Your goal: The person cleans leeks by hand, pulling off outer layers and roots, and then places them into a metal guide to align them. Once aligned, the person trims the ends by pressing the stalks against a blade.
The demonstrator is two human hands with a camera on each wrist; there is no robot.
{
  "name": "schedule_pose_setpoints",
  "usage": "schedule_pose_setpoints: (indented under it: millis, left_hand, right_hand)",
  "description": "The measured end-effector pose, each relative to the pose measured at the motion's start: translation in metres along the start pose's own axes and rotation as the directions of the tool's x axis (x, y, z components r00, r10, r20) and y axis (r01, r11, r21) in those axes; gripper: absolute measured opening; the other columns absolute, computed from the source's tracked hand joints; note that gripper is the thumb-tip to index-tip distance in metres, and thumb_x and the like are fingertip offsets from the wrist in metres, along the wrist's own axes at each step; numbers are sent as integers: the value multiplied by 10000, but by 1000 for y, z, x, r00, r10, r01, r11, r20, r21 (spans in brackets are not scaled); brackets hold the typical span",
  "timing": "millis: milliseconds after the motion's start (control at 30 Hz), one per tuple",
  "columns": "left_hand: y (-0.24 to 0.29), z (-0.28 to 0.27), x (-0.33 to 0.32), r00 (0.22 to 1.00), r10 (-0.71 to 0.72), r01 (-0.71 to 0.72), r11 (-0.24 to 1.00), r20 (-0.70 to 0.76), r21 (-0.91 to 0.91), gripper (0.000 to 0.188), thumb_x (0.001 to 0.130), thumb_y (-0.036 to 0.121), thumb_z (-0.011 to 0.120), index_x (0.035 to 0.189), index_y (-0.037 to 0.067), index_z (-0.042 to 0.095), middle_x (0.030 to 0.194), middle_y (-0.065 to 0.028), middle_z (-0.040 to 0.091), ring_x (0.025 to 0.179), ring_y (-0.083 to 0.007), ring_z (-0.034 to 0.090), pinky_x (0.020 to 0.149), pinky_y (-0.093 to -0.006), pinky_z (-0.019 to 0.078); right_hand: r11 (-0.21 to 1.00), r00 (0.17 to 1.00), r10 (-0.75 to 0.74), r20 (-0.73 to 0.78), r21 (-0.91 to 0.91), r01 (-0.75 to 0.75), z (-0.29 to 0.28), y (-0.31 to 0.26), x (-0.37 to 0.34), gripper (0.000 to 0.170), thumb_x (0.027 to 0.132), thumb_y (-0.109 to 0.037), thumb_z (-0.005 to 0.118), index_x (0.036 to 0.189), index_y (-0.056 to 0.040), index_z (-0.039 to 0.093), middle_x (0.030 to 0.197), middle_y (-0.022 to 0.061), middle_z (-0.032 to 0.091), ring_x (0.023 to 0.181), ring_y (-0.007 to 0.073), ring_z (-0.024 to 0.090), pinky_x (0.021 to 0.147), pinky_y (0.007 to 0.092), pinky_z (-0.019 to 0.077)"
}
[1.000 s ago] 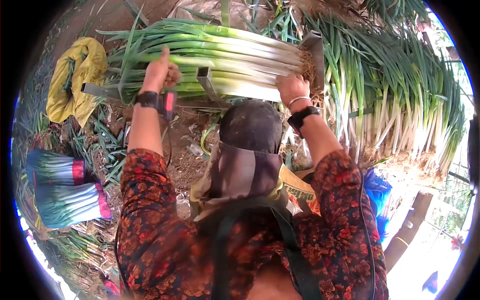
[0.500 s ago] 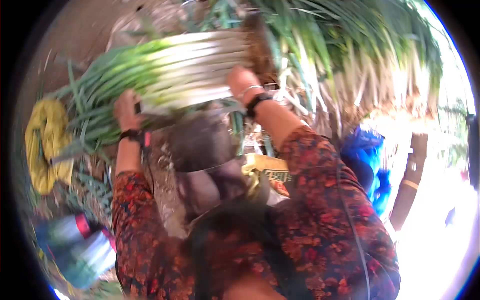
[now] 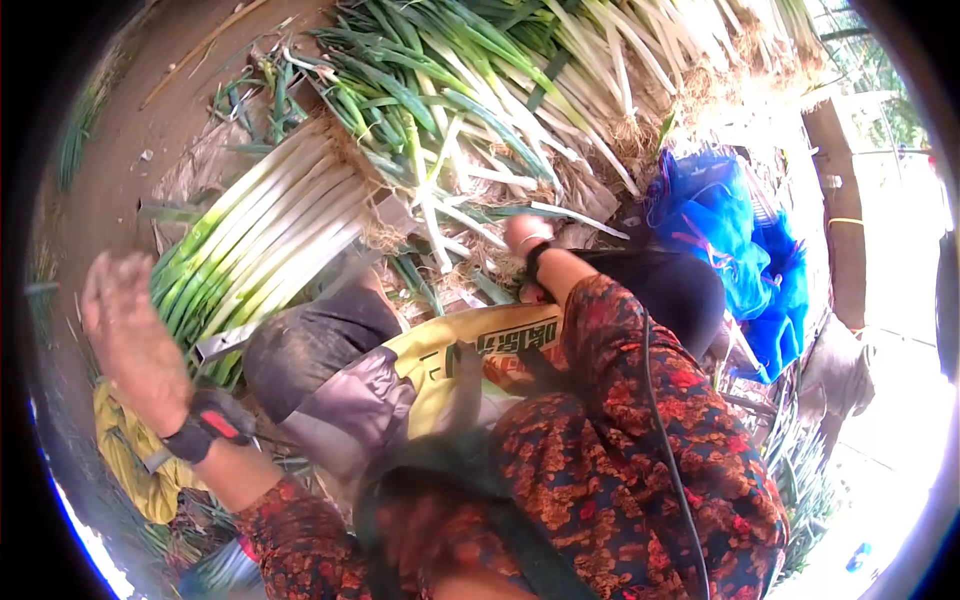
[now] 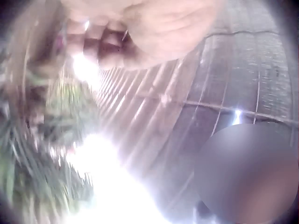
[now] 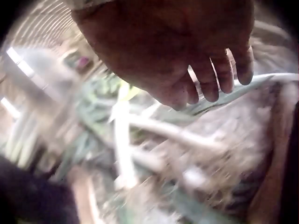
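Many leeks (image 3: 290, 220) lie slanted in a metal frame (image 3: 228, 341), roots facing the loose pile (image 3: 600, 60). Near their leafy edge, your left hand (image 3: 135, 340) has fingers extended, blurred; your right (image 3: 527, 235), fingers slightly apart, is near loose stalks. Ground (image 3: 110, 180) borders the far side.

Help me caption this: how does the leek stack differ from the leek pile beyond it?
The stack lies tight and nearly parallel; the pile sprawls, some stems crossing. The stack is smaller; the pile spreads wider. The stack's roots form one compact band; the pile's are scattered. Both show green leaves and white stems.
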State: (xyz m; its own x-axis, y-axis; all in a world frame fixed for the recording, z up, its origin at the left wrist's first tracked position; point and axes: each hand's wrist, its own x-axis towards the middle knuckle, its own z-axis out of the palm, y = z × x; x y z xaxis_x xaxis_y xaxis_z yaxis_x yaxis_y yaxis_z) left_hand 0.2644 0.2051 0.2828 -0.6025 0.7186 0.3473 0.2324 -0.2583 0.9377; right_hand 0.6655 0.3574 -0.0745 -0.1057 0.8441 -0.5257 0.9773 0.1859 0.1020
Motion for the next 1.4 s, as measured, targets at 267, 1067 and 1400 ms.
schedule_pose_setpoints:
  millis: [267,1067,1400]
  left_hand:
    - [-69,196,-37,719,-427,323,904,549,280,139,944,106,553,1048,28,602,962,-4,607,887,-93,576,838,-244,473]
    - [-67,232,-16,570,-622,553,774,538,309,129,938,101,535,1024,20,588,954,-35,606,855,-108,550,819,-260,452]
    - [-77,224,-9,714,-504,451,862,486,231,84,922,88,593,990,40,600,821,40,542,737,-39,485,675,-196,426]
  right_hand:
    - [836,878,467,105,272,-477,-69,164,93,383,885,-304,546,1227,-137,586,1284,97,563,1189,260,544,944,398,477]
    - [848,902,239,-359,529,-14,-71,116,165,383,773,-289,606,1127,-144,613,1132,164,608,1056,327,583,905,419,474]
    - [902,997,80,-12,427,-67,-83,42,146,380,821,-297,622,1138,-88,621,1132,202,626,1010,369,615,905,434,480]
